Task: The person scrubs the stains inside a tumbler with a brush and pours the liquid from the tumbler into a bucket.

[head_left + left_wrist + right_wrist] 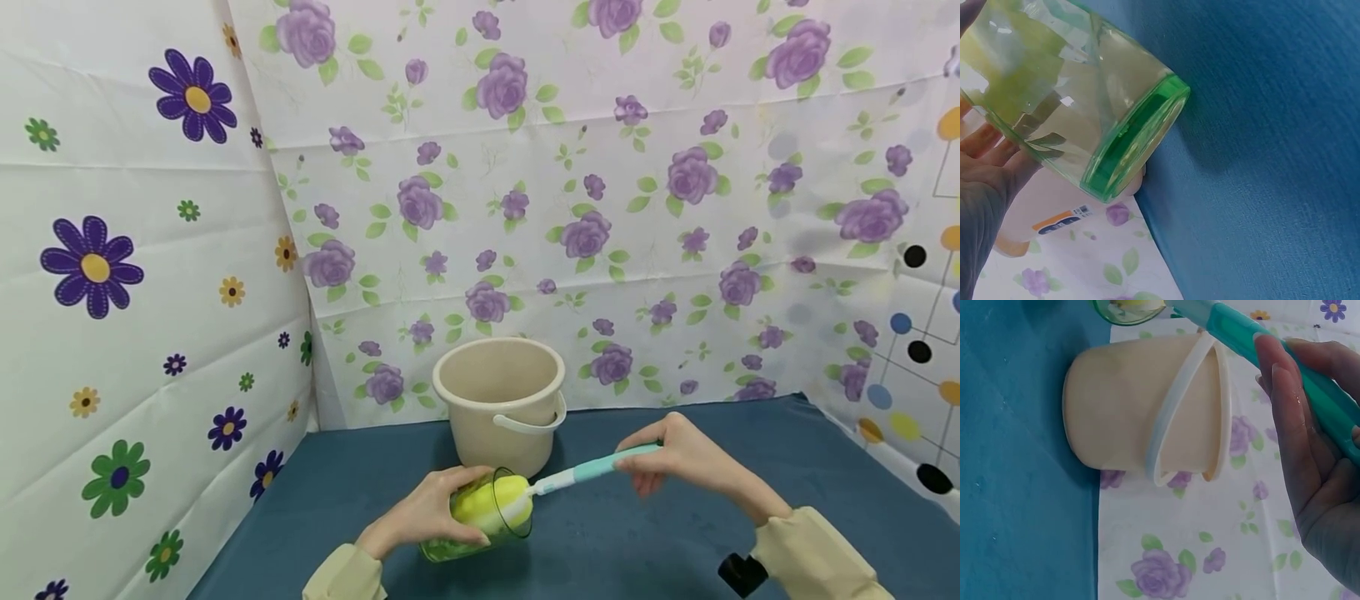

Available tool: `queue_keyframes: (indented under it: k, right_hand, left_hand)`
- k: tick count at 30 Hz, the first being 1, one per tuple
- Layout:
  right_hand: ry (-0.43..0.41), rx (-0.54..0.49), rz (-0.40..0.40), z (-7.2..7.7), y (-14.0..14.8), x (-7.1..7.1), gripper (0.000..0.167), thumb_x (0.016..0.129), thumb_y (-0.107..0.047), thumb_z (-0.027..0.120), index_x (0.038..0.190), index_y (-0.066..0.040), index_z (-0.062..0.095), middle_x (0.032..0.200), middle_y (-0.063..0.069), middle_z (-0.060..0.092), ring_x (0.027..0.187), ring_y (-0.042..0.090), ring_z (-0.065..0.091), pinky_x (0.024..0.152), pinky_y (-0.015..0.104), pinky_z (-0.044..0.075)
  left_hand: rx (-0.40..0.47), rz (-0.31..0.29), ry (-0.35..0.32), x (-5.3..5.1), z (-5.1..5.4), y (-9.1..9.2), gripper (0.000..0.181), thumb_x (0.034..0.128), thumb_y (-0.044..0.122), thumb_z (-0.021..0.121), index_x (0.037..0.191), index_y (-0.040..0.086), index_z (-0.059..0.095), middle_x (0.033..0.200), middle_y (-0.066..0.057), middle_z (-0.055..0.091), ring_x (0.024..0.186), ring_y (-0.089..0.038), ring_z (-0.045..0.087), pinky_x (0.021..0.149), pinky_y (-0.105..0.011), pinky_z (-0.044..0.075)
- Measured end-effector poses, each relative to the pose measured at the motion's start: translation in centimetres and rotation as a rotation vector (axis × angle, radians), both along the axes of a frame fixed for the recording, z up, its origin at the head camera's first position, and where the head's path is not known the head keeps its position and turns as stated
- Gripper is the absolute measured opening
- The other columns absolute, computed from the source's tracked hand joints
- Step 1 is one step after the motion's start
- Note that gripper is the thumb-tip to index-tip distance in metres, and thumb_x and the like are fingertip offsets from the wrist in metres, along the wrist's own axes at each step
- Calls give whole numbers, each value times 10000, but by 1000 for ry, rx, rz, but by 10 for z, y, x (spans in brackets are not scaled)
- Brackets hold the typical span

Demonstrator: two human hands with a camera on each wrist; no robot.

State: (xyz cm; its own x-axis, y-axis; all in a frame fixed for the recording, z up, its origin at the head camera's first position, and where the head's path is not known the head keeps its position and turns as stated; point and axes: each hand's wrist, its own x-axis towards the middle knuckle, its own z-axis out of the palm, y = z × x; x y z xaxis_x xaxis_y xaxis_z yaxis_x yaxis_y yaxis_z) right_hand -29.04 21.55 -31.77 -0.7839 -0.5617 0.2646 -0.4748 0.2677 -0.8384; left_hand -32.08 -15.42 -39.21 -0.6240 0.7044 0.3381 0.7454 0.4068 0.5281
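The left hand [431,508] grips a tilted, green-based clear cup [1138,134], its mouth facing the right hand [693,458]. That hand pinches the teal-and-white handle of a sponge bottle brush [596,469], whose yellow head sits inside the cup. Beneath both hands spreads a blue tabletop [615,542]; just beyond the left, a beige bucket [487,433]; farther off, a purple-rose curtain [525,242].

Cup [1075,94] in all views, apparently.
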Motion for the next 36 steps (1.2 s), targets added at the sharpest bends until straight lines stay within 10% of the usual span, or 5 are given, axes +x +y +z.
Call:
queue_keyframes:
  k: [36]
  right_hand:
    - [82,30,27,7,3,-4,193,845,-106,647,983,27,676,636,89,640,536,320,603,473,409,498]
  left_hand:
    - [6,1,22,-4,-3,-1,759,705,438,750,1341,153,451,1249,15,497,1069,-119,488,851,-320,420]
